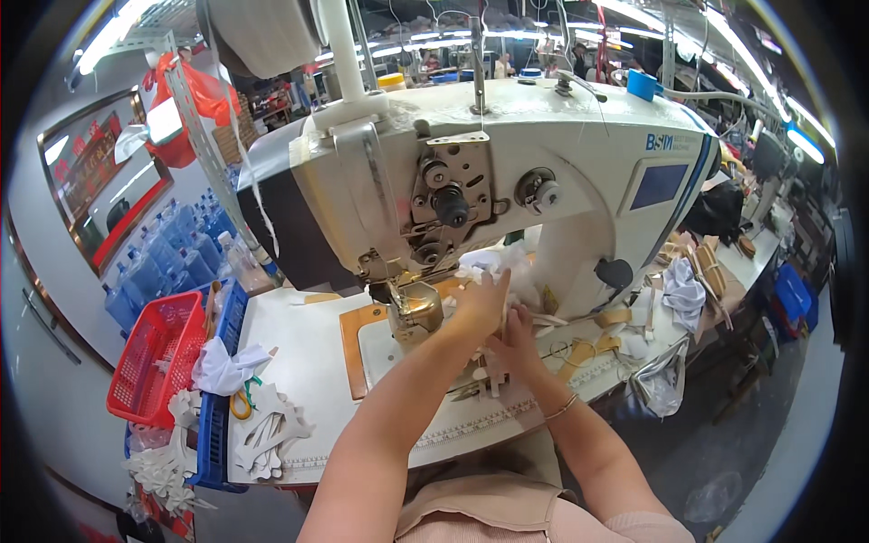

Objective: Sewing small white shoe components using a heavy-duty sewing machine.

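Note:
A large white industrial sewing machine (507, 172) fills the middle of the view. Under its arm, my left hand (478, 308) reaches to the brass post and needle area (415, 312) and pinches a small white cut piece (478, 264) there. My right hand (514, 342) lies just behind and right of it on the machine bed, fingers on the same white material. Both forearms come up from the lower edge. A thin bracelet sits on my right wrist (563, 407).
A red basket (154, 357) and a blue crate (217, 398) stand at the left, with white cloth, yellow-handled scissors (241, 402) and white cut pieces (267, 434) beside them. Tan straps and white scraps (625, 330) lie at the right. Water bottles (172, 253) are stacked far left.

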